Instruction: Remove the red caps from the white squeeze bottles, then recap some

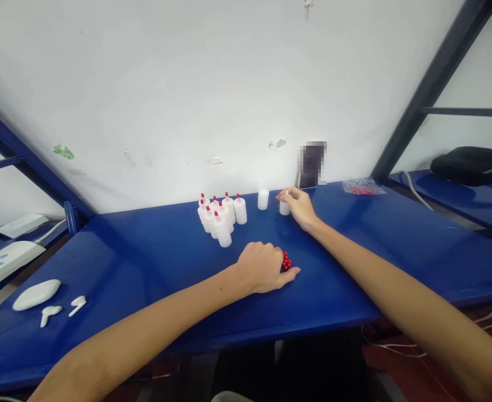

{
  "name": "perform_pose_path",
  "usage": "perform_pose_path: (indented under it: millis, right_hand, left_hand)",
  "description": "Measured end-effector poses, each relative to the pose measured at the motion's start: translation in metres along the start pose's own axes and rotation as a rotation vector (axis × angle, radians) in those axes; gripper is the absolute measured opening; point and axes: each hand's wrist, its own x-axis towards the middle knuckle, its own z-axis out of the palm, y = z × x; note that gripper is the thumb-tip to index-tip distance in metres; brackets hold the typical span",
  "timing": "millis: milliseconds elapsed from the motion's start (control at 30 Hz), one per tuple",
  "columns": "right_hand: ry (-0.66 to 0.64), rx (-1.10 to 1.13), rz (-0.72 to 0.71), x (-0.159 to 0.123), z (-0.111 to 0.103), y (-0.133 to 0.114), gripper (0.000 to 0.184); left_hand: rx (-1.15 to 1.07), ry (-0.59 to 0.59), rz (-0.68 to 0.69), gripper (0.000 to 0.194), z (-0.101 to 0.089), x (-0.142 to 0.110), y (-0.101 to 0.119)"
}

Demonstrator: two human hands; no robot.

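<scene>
My right hand (299, 207) is closed around the upper part of a small white dropper bottle (284, 209), which stands on the blue table; its pale tip shows between the fingers. Nearer to me, my left hand (263, 268) rests on the tabletop, fingers curled round a bunch of small red caps (287, 261) with their ends showing. Just left of the right hand stands a white bottle (263, 200) with no red cap visible on it. Farther left, several white ribbed bottles with red caps (224, 232) stand upright in a tight group.
A phone (308, 174) leans on the wall, its picture blurred. Right of it lies a clear bag (363, 187) with red pieces. At the left are a white earbud case (37, 294), two earbuds (77, 305) and a power strip (5, 265). Blue metal posts (421, 100) flank the table.
</scene>
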Motion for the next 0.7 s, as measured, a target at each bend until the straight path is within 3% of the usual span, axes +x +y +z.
perform_pose_path:
  millis: [300,700]
  right_hand:
    - [-0.112,0.111,0.091,-0.017,0.01,-0.014,0.03]
    - [-0.128,0.052,0.032,-0.024,0.011,-0.022,0.045]
  left_hand:
    - [0.065,0.046,0.131,0.049,0.003,-0.003,-0.007]
    - [0.074,0.045,0.276,0.038,0.003,-0.001,-0.016]
